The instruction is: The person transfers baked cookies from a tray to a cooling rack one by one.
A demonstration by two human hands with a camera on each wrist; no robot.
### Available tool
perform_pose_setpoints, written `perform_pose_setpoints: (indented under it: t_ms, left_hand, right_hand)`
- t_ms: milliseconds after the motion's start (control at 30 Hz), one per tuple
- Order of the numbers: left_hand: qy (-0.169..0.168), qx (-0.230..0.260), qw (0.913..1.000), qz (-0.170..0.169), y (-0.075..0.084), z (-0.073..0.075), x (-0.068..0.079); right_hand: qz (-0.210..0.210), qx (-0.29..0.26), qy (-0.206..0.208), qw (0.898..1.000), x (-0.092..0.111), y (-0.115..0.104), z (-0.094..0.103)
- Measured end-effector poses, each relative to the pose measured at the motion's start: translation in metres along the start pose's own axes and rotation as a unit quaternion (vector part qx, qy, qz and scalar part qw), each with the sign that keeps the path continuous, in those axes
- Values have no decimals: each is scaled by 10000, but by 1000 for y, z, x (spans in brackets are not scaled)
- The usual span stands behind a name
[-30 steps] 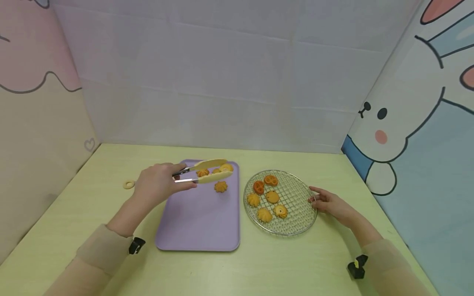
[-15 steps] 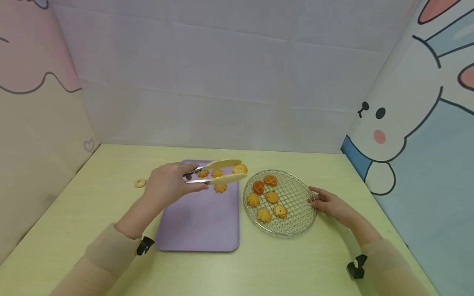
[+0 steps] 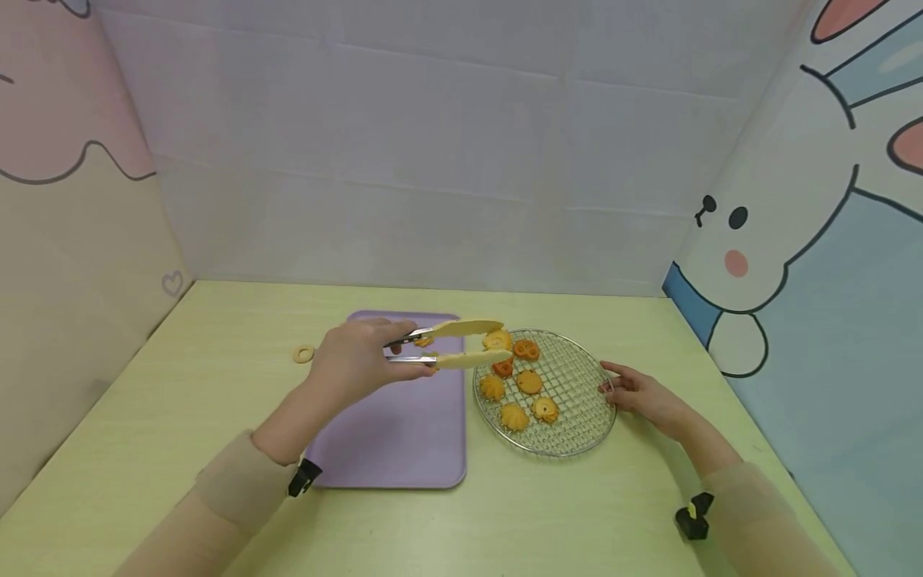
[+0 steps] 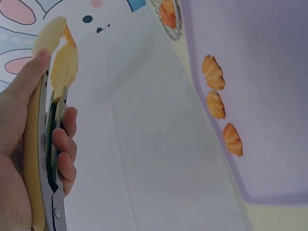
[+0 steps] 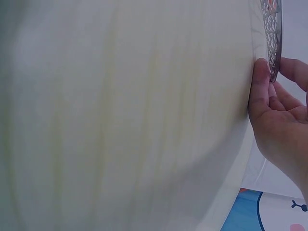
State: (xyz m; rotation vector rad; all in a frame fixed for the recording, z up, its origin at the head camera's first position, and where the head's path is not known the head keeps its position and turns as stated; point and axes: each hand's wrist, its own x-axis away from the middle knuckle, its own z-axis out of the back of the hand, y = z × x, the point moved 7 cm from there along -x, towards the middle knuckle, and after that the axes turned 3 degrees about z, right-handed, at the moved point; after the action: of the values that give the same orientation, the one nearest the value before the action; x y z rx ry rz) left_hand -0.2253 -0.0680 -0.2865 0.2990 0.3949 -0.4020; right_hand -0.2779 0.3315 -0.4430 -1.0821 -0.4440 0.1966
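My left hand (image 3: 353,357) grips a pair of tongs (image 3: 461,361) with pale yellow tips and a ring at the handle end. Between the tips is a golden cookie (image 3: 496,340), above the far left rim of a round wire rack (image 3: 577,401). In the left wrist view, thumb and fingers wrap the tongs' handles. My right hand (image 3: 645,403) pinches the rack's right rim; the right wrist view shows its fingers at the metal edge (image 5: 275,67). Several cookies (image 3: 515,417) lie on the rack's left half, among them brown pretzel-shaped ones (image 3: 526,349), one partly behind the tongs.
A purple rectangular tray (image 3: 404,441) lies left of the rack on the pale yellow table (image 3: 562,521). Three shell-like cookies (image 4: 215,104) rest near one tray edge, mostly hidden by my left hand in the head view. Upright panels (image 3: 404,160) bound the table's back and sides.
My left hand has moved right with the tongs, carrying the cookie from over the tray to over the rack's left edge. My right hand stays at the rack's rim.
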Motion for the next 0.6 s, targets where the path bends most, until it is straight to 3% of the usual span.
perform_pose_setpoints:
  t_ms: [233,433,600]
  left_hand:
    - [210,158,9975,-663,21,-8,-5]
    - [182,334,9958,-827,36,-19,-9]
    - [-36,150,9958,-900,49,-31,-14]
  right_hand:
    - [-33,28,-21,10000,-1,0,0]
    - [-60,42,-27,10000,-1,1,0]
    - [-86,80,-1,9999,0,0,0]
